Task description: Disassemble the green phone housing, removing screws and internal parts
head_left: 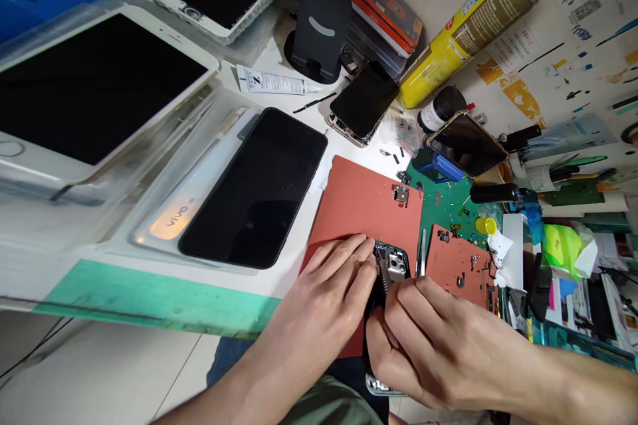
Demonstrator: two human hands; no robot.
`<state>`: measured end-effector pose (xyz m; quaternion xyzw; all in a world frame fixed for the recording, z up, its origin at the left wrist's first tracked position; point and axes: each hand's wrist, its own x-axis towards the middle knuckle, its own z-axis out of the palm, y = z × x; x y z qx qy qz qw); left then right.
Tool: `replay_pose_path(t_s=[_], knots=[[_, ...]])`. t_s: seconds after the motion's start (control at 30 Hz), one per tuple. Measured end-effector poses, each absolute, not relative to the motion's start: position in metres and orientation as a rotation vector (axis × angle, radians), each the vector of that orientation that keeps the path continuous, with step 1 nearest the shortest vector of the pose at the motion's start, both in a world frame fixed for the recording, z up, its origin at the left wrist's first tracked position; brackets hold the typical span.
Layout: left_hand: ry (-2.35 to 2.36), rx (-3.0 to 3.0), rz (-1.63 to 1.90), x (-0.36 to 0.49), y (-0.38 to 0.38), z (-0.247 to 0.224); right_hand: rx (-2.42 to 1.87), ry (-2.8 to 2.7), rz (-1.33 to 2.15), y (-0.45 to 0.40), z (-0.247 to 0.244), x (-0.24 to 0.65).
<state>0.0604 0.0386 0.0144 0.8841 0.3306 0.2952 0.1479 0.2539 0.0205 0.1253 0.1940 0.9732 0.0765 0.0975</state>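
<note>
An opened smartphone (397,264) with its camera module and inner parts bare lies under both hands, partly over a red-brown mat (366,202). My left hand (336,279) is closed along the phone's left edge, its fingertips at the upper left corner; the thumb is hidden. My right hand (428,339) is closed around slim, dark tweezers (383,271) with a ridged grip. Their tip points into the phone beside the camera module. The right hand covers much of the phone's middle, and the lower end shows below it. Silver tweezers (423,252) lie just right of the phone.
A second red-brown mat (461,265) with small parts lies on the green mat (438,212). To the left are a large black-screened phone (254,189) and a white tablet (100,89). A yellow spray can (463,26), a phone stand (319,26) and a glue tube (274,82) stand or lie behind.
</note>
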Motion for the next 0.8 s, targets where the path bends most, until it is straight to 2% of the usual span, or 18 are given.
replay_pose_path(t_s=[0.2, 0.8], knots=[[0.962, 2.579, 0.864, 0.0603, 0.0379, 0.0138, 0.598, 2.881, 0.125, 0.0183, 0.1250, 0.2537], [0.989, 2.588, 0.860, 0.0588, 0.0385, 0.0175, 0.698, 2.866, 0.215, 0.0118, 0.1270, 0.2541]])
